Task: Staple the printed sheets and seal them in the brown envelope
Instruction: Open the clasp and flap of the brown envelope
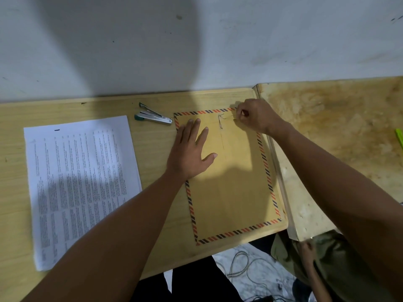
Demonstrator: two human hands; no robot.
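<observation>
1. Pinching the string at the clasp (220, 121), the right hand (254, 116) could snap it if tugged.
2. The envelope (229, 182) is pressed flat under the left hand (192, 153), fingers spread; lifting could let it slide.
3. The sheets (80, 184), left of those fingers beside the stapler (152, 117), could be sealed out or left unstapled.

Head view, steeply down, desk (152, 214) probably close.

1. The left hand (189, 149) lies flat, fingers (197, 125) spread, on the brown paper envelope with a striped red-and-black border (231, 188).
2. The right hand (254, 115) pinches at the envelope's top edge.
3. A silver, green-tipped stapler (152, 117) and the white printed sheets (80, 182) lie on the pale wooden desk (13, 171).
</observation>
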